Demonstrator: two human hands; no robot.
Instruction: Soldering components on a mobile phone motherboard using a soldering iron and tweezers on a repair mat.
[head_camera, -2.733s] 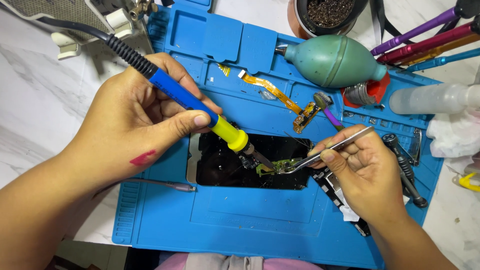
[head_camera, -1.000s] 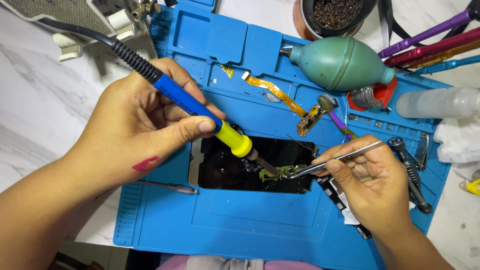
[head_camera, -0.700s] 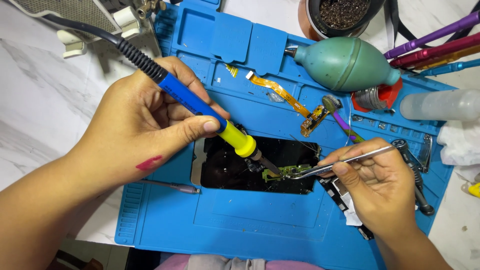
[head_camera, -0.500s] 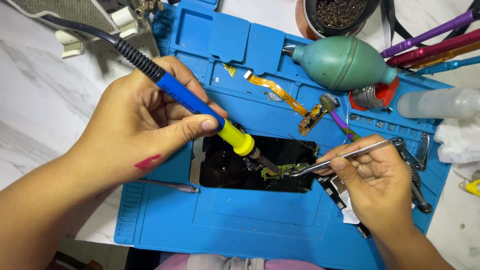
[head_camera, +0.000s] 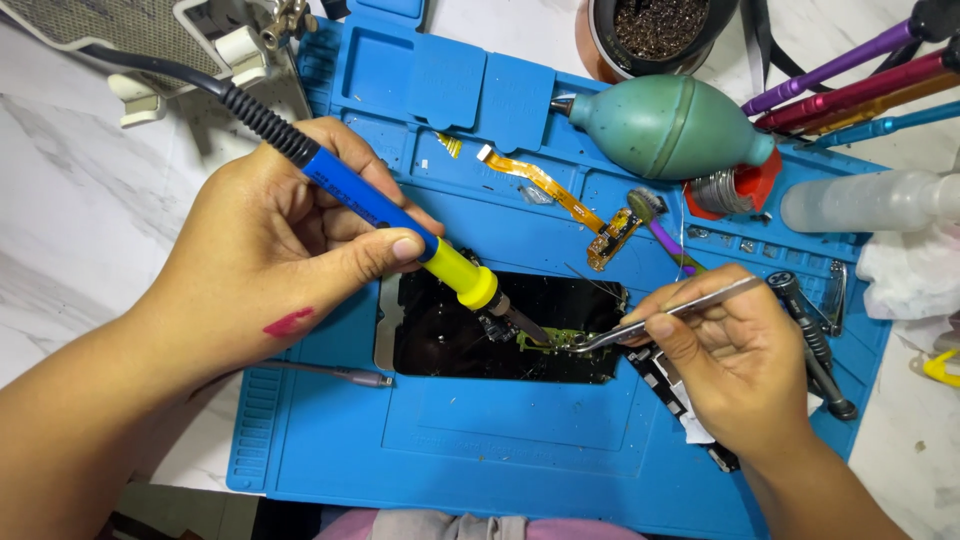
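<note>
My left hand (head_camera: 270, 255) grips a blue and yellow soldering iron (head_camera: 400, 225), its tip resting on a small green circuit board (head_camera: 548, 341). The board lies on a black opened phone (head_camera: 500, 335) in the middle of the blue work mat (head_camera: 480, 440). My right hand (head_camera: 735, 360) holds metal tweezers (head_camera: 670, 312) whose tips pinch the board's right end, close to the iron's tip.
An orange flex cable (head_camera: 560, 195) and a green rubber air blower (head_camera: 670, 125) lie at the back of the mat. A tin of brass wool (head_camera: 655, 30), coloured tools (head_camera: 850, 85), a clear bottle (head_camera: 870, 200) and a solder spool (head_camera: 730, 190) stand at the right. A thin metal tool (head_camera: 330, 372) lies left of the phone.
Both hands have stayed on the board with only slight shifts. The iron's tip and tweezers remain at the same spot.
</note>
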